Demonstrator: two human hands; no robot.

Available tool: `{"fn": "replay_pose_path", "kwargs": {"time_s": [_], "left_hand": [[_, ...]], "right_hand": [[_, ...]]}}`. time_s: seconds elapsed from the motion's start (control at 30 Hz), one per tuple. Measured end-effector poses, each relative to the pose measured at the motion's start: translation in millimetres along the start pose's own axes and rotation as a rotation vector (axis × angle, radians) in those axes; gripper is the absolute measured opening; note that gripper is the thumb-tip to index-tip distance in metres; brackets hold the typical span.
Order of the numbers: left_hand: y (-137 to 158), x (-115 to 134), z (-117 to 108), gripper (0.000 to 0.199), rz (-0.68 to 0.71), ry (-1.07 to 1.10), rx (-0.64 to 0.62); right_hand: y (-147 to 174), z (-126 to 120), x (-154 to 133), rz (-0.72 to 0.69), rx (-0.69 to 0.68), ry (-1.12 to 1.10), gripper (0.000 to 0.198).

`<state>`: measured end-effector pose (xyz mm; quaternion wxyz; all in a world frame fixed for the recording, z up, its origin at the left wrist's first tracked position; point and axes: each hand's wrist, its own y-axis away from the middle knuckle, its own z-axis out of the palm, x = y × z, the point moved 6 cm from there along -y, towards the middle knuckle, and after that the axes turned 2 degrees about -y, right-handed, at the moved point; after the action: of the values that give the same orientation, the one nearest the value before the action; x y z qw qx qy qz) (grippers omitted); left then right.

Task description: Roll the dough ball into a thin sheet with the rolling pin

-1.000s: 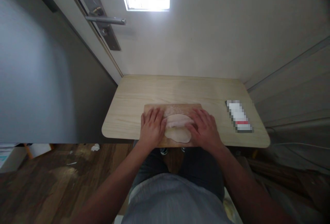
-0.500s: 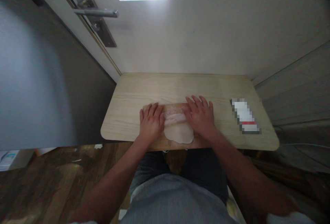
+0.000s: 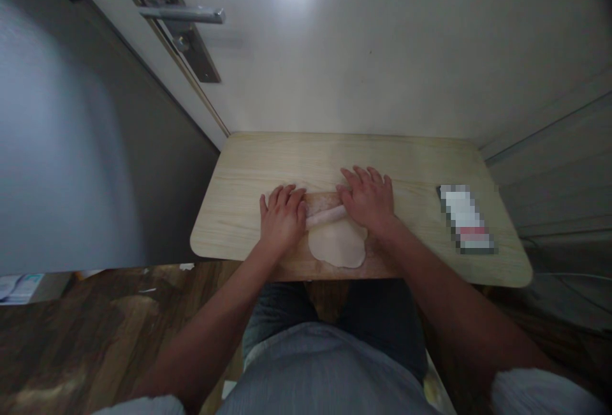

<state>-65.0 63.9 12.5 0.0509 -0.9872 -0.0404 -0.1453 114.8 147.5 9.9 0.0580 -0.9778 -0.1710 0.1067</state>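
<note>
A pale rolling pin point(image 3: 326, 215) lies slightly tilted across a wooden board point(image 3: 291, 268), its right end farther from me. My left hand point(image 3: 283, 214) rests palm down over its left end, fingers stretched forward and a little apart. Over the right end is my right hand point(image 3: 368, 198), likewise flat with spread fingers. Both palms hide the pin's ends. A flat, rounded sheet of white dough point(image 3: 338, 246) lies on the board just on my side of the pin, between my forearms.
The board sits at the near edge of a light wooden table point(image 3: 229, 211). A phone point(image 3: 466, 220), blurred out, lies on the right. Behind the table stands a white door point(image 3: 406, 51) with a metal handle point(image 3: 184, 14). A grey panel point(image 3: 62, 147) rises at left.
Both hands have moved slightly away from me with the rolling pin, the right one more. The pin now sits at the dough's far edge and is more tilted. The view has shifted a little.
</note>
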Motion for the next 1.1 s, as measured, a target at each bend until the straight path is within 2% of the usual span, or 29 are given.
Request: {"fn": "replay_pose_path", "kwargs": {"time_s": [0.3, 0.5, 0.67, 0.97, 1.1], "left_hand": [[-20.6, -10.0, -1.3, 0.039, -0.018, -0.002, 0.005], [-21.0, -10.5, -2.4, 0.039, -0.017, 0.009, 0.024], [-6.6, -0.6, -3.9, 0.039, -0.007, -0.004, 0.012], [33.7, 17.6, 0.8, 0.044, 0.053, -0.004, 0.003], [35.1, 18.0, 2.0, 0.044, 0.041, -0.013, 0.003]], "right_hand": [[-23.1, 9.4, -2.0, 0.003, -0.044, 0.015, 0.053], [-26.3, 9.4, -3.7, 0.016, -0.065, -0.004, 0.053], [-8.0, 2.9, -2.0, 0.020, -0.036, 0.021, 0.052], [50.6, -13.9, 5.1, 0.011, 0.047, -0.013, 0.049], [55.8, -13.8, 6.5, 0.005, 0.071, -0.021, 0.050]]}}
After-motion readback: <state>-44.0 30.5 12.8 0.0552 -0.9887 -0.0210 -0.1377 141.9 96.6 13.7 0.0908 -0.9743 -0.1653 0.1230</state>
